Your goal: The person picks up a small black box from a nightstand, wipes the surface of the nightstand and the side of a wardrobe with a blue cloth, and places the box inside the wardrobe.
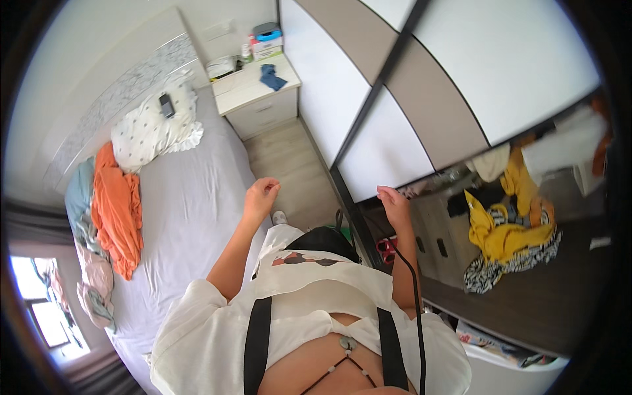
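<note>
My left hand (263, 192) hangs in the air near the bed's right edge, above the floor. Its fingers curl in toward the thumb, and I see nothing in them. In front of the wardrobe's lower panels, my right hand (394, 201) is raised with the fingers bent and pressed together, also holding nothing visible. To its right, the wardrobe's open section has a heap of clothes with a yellow garment (510, 240) on top and a black-and-white patterned cloth (484, 273) beneath. A black cable (416, 283) runs down past my right forearm.
On the left stands a bed with a grey sheet (191, 197), a dotted pillow (158, 131), a dark phone-like device (166, 105) and an orange cloth (115, 204). A nightstand (253, 99) at the back bears a blue cloth (272, 77). White-and-brown sliding doors (434, 85) rise at right.
</note>
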`<state>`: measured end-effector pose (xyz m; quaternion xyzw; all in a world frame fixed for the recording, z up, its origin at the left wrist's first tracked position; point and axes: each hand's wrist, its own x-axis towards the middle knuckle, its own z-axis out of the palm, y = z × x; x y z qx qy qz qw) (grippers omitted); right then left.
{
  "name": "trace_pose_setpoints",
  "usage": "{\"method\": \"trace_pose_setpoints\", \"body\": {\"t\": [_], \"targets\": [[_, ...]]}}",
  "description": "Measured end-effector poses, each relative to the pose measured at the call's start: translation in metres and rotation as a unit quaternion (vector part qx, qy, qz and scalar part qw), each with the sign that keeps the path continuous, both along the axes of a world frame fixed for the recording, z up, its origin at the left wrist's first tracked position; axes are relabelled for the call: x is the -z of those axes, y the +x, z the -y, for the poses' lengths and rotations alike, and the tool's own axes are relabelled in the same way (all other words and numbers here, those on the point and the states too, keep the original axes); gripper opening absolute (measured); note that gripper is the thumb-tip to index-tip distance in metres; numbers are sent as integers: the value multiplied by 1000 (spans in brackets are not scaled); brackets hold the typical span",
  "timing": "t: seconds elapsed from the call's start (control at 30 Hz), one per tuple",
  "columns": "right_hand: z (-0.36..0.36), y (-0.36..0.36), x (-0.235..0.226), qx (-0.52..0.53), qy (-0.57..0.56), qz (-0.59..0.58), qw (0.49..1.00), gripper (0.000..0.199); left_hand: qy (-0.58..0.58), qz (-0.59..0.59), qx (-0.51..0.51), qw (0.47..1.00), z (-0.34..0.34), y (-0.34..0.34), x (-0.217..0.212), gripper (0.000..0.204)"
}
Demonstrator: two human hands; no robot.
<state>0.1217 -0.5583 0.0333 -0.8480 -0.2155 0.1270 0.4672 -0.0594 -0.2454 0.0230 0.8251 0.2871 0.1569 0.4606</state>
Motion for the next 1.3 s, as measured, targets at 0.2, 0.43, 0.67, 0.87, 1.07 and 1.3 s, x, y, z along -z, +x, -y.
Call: {"method": "trace_pose_setpoints", "body": {"t": [0.2, 0.43, 0.67, 0.87, 1.07, 1.3], "targets": [[-106, 32, -7, -60, 22, -29, 998, 24, -2, 22, -60, 998, -85, -14, -6, 16], [-233, 66, -4, -87, 71, -40, 993, 28, 49, 43, -134, 989, -187, -23, -17, 18], [-330, 97, 1, -171, 17, -58, 983, 31, 6, 28, -216, 976, -225, -44, 7, 17], [-408, 170, 31, -215, -41, -34, 975, 29, -22, -9, -291, 956, -233, -35, 40, 16], [-508, 257, 80, -266, -79, -68, 958, 31, -46, -23, -346, 937, -283, 44, 44, 15], [-585, 359, 179, -270, -112, -54, 955, 33, 23, -56, -282, 958, -344, 180, 2, 18]]}}
